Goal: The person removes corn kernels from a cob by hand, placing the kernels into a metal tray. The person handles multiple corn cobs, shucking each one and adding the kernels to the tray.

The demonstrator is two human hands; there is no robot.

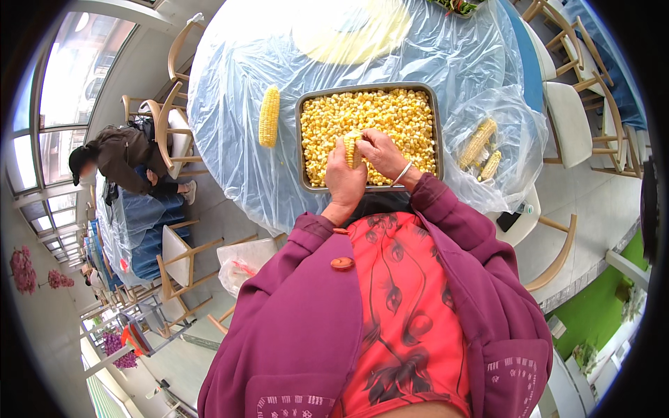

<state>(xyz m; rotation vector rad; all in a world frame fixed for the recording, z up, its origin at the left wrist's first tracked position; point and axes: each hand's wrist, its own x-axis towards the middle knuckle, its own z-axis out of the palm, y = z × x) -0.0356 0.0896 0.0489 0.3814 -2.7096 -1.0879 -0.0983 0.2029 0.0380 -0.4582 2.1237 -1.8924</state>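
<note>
Yellow corn [354, 153] is gripped in the curled fingers of the left hand [345, 175] and right hand [382, 153], above the tray [439, 139] at upper centre; kernels [373, 110] could be flicked out by hard pushing.

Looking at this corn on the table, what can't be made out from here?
- Tray floor: head view, covered by loose kernels.
- Held cob's palm side: head view, hidden by the left hand.
- Leafy greens: head view, cut off by the upper edge.
- Black object at right: head view, too small to identify.
</note>
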